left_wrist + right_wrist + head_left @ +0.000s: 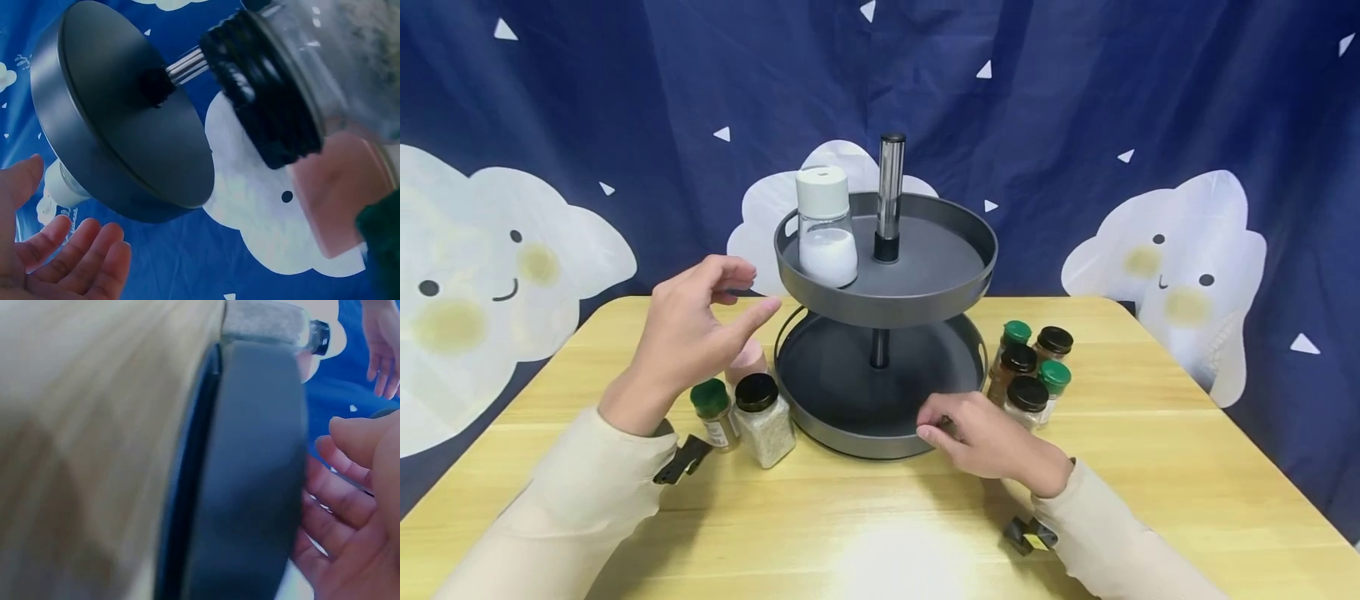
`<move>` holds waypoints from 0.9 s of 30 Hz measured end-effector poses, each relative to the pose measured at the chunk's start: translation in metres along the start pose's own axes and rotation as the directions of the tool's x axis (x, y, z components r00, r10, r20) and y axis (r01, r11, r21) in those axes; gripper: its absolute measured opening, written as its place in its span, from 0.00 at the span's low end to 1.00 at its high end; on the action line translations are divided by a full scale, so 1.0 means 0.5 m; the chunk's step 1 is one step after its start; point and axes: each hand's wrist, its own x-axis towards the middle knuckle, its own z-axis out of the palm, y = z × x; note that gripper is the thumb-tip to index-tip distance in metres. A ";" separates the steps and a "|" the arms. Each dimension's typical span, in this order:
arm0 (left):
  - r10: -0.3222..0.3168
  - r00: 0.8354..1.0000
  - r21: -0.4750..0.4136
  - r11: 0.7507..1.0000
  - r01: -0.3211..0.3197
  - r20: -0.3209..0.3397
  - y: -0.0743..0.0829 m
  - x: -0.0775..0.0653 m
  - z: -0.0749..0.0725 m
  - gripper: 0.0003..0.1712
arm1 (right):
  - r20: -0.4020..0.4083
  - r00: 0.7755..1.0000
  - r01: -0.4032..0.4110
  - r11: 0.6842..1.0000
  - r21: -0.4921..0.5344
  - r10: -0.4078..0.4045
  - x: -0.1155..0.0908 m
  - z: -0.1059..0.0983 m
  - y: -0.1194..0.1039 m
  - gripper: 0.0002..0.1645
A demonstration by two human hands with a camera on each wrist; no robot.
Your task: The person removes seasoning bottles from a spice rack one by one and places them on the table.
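A dark grey two-tier round stand has an upper tray (887,308) and a lower tray (850,446) on a shiny central post (891,187). On the left of the upper tray stands a clear shaker jar (827,250) with a white cap and white contents. My left hand (696,321) is raised left of that jar, thumb and fingers apart, holding nothing. In the left wrist view its fingers (103,250) are spread below the tray. By the front right rim of the lower tray is my right hand (985,433), fingers loosely bent and nothing in them; whether it touches the rim I cannot tell.
Left of the stand are a square jar (767,429) with a black lid, a green-lidded jar (715,421) and a pink-topped container (748,360). Several spice jars (1025,400) with black and green lids cluster at the right. A blue curtain (1037,100) hangs behind the wooden table (1150,467).
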 end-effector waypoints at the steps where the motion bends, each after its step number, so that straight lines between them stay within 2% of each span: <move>1: 0.004 1.000 0.000 1.000 -0.004 0.000 0.002 0.002 0.002 0.20 | -0.035 0.999 0.026 1.000 -0.007 -0.026 0.002 -0.006 -0.005 0.03; 3: 0.012 1.000 -0.001 1.000 -0.012 0.004 0.007 0.006 0.004 0.20 | -0.128 0.988 0.081 0.996 -0.027 -0.084 0.009 -0.019 -0.018 0.04; 5: 0.013 1.000 -0.003 1.000 -0.013 0.013 0.010 0.008 0.006 0.19 | -0.255 0.955 0.139 0.988 -0.068 -0.152 0.020 -0.034 -0.032 0.03; 6: 0.018 1.000 -0.003 1.000 -0.018 0.014 0.011 0.008 0.006 0.19 | -0.323 0.927 0.167 0.982 -0.092 -0.188 0.028 -0.042 -0.039 0.03; 8: 0.027 1.000 0.003 1.000 -0.028 0.015 0.012 0.008 0.007 0.17 | -0.454 0.858 0.196 0.970 -0.144 -0.241 0.047 -0.056 -0.053 0.08; 11: 0.044 0.999 0.019 0.999 -0.044 0.007 0.012 0.008 0.007 0.15 | -0.595 0.760 0.172 0.964 -0.204 -0.262 0.075 -0.073 -0.071 0.16; 13: 0.049 0.999 0.028 0.998 -0.049 0.002 0.012 0.008 0.007 0.13 | -0.643 0.727 0.136 0.968 -0.210 -0.241 0.092 -0.079 -0.078 0.15; 19: 0.042 0.999 0.023 0.999 -0.043 0.014 0.018 0.009 0.008 0.11 | -0.683 0.715 0.033 0.983 -0.182 -0.151 0.126 -0.081 -0.081 0.16; 23: 0.042 0.999 0.019 0.999 -0.042 0.014 0.022 0.010 0.008 0.10 | -0.703 0.691 0.004 0.975 -0.224 -0.165 0.136 -0.080 -0.077 0.12; 27: 0.058 0.998 0.033 0.998 -0.058 -0.001 0.024 0.014 0.006 0.10 | -0.705 0.687 0.007 0.972 -0.233 -0.174 0.137 -0.086 -0.072 0.11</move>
